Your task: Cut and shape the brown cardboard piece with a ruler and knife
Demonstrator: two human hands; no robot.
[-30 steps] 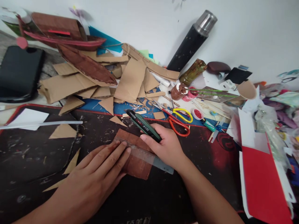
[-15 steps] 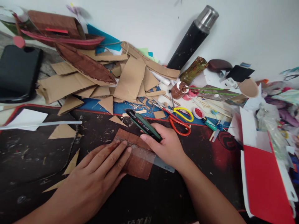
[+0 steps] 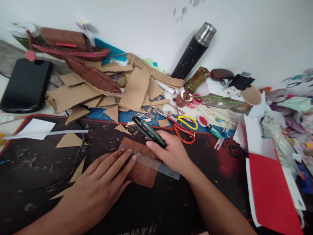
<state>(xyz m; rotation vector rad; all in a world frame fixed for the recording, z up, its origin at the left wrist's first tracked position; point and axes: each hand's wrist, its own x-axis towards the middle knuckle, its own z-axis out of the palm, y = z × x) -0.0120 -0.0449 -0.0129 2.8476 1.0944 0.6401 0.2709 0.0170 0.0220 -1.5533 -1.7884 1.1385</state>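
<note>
A brown painted piece of cardboard (image 3: 144, 171) lies flat on the dark mat, with a clear ruler (image 3: 168, 170) laid slantwise across it. My left hand (image 3: 105, 178) lies flat, its stretched fingertips pressing on the ruler and the brown piece. In my right hand (image 3: 174, 151) is a dark green utility knife (image 3: 150, 132), held above the far right part of the brown piece. Its front end points up and left, away from the ruler. Whether the blade is out, I cannot tell.
Behind the mat (image 3: 97, 133) lie cardboard scraps (image 3: 135, 86), a brown boat hull (image 3: 93, 75) and scissors (image 3: 184, 130). A black phone (image 3: 25, 86) stands at the left. A black flask (image 3: 193, 50) leans on the wall. Red card (image 3: 271, 189) lies at the right.
The camera view has tilted slightly, so the background sits lower and the right-hand things have moved left. Both hands, the knife and the ruler stay almost the same.
</note>
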